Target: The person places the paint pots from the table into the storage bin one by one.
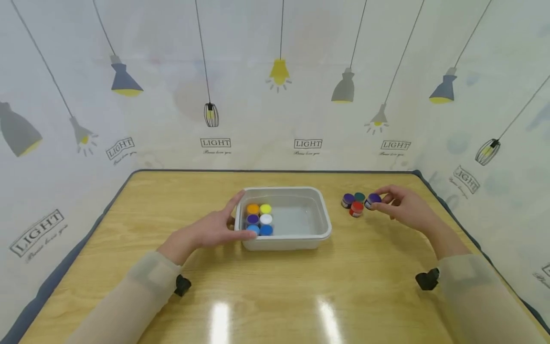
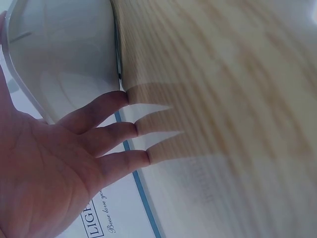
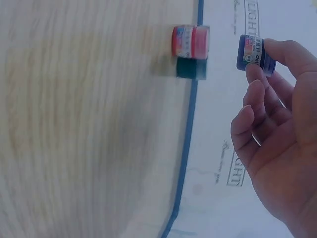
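A white plastic tub (image 1: 301,237) stands mid-table with several small paint jars at its left end. Their lids show orange (image 1: 253,209), yellow, purple, white and two blues. My left hand (image 1: 216,228) rests against the tub's left end, thumb along the front rim and index finger at the back left corner. In the left wrist view its other fingers (image 2: 113,135) are spread and nearly straight beside the tub wall. On the right, my right hand (image 1: 406,206) pinches a purple-lidded paint jar (image 3: 251,53) between thumb and fingers, raised above the table in the right wrist view.
Beside the held jar, a red paint jar (image 1: 356,209), a green one (image 1: 359,197) and another purple one (image 1: 348,200) stand close together. The wooden table (image 1: 275,291) ends at a dark back edge, with a lamp-patterned wall covering (image 1: 249,95) behind it.
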Demonstrator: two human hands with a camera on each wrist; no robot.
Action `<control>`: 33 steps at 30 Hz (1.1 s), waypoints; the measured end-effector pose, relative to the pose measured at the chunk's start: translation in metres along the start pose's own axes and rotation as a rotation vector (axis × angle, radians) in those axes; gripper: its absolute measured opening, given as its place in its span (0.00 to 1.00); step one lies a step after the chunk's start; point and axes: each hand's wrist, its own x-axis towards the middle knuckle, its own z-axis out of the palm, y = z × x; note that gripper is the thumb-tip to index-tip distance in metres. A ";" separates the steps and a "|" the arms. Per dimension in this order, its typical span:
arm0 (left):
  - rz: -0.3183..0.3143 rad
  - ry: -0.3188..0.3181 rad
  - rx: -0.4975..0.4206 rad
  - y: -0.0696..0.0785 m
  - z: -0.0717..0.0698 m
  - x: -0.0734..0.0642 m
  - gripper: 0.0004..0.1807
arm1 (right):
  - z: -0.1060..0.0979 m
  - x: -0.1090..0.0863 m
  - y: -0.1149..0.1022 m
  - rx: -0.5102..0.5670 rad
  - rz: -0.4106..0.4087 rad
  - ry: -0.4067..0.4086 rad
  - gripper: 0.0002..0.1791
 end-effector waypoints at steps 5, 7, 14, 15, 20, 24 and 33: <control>0.006 -0.005 -0.003 -0.002 0.006 0.000 0.71 | 0.008 -0.005 -0.020 0.018 -0.043 -0.011 0.28; 0.014 -0.003 0.004 -0.002 0.007 0.000 0.71 | 0.012 -0.004 -0.030 0.027 -0.064 -0.013 0.27; 0.012 -0.003 0.004 -0.002 0.004 -0.001 0.70 | 0.022 0.003 -0.066 0.094 -0.125 -0.042 0.23; 0.014 -0.002 0.005 -0.002 0.003 -0.001 0.70 | 0.024 0.005 -0.070 0.106 -0.132 -0.049 0.23; 0.021 0.004 0.007 -0.003 0.001 -0.001 0.70 | 0.037 0.017 -0.091 0.146 -0.188 -0.069 0.21; 0.024 -0.001 0.004 -0.002 0.000 0.000 0.70 | 0.047 0.024 -0.106 0.123 -0.236 -0.069 0.19; 0.015 -0.005 0.017 0.000 -0.001 0.001 0.70 | 0.071 0.039 -0.133 0.081 -0.275 -0.114 0.21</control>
